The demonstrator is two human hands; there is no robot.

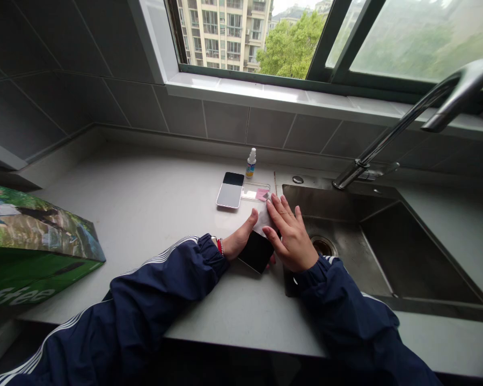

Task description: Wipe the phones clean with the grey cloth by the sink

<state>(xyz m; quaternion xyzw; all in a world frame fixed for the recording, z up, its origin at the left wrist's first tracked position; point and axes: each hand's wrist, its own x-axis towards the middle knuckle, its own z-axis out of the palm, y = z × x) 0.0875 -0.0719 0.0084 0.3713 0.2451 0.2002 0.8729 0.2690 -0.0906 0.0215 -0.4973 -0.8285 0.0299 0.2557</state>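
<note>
My left hand (239, 238) grips a black cloth (257, 252) with a zigzag edge. The thumb points up at its near side, and fingertips show beneath its right corner. Above the cloth lies a pale, whitish piece (258, 219), whose kind I cannot make out. My right hand (290, 233) reaches over the cloth's right side with fingers stretched out, touching or just above the pale piece. Just beyond the hands, a phone (230, 192) lies face up beside a clear phone case (249, 191) with a pink patch. Behind them stands a small spray bottle (250, 163) with a white top.
To the right is a steel sink (386, 246) with a drain (324, 245) and a tall chrome faucet (402, 126). A green printed box (44, 246) stands at the left on the pale countertop (145, 182). A window sill (265, 92) runs along the back.
</note>
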